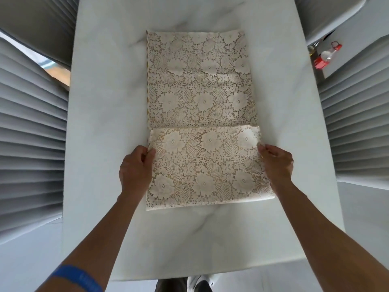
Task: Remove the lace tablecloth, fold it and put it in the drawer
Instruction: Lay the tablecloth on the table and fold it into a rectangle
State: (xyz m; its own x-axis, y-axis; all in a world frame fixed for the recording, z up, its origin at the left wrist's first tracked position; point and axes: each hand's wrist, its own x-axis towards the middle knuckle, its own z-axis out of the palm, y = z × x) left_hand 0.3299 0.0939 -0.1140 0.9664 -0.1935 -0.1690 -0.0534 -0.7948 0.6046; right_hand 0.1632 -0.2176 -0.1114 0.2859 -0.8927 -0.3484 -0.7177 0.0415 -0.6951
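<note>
Lace edges are pinched by both hands: left hand [136, 165] and right hand [277, 163] hold the near flap's sides. From them the tablecloth [202, 114] runs lengthwise up the frame on the surface [101, 123].

On the middle of the table [101, 114], the lace tablecloth [200, 85], near part doubled over on top, left hand [135, 168] at its left edge, right hand [277, 163] at its right edge, bottle [327, 55] far right, off the table.
</note>
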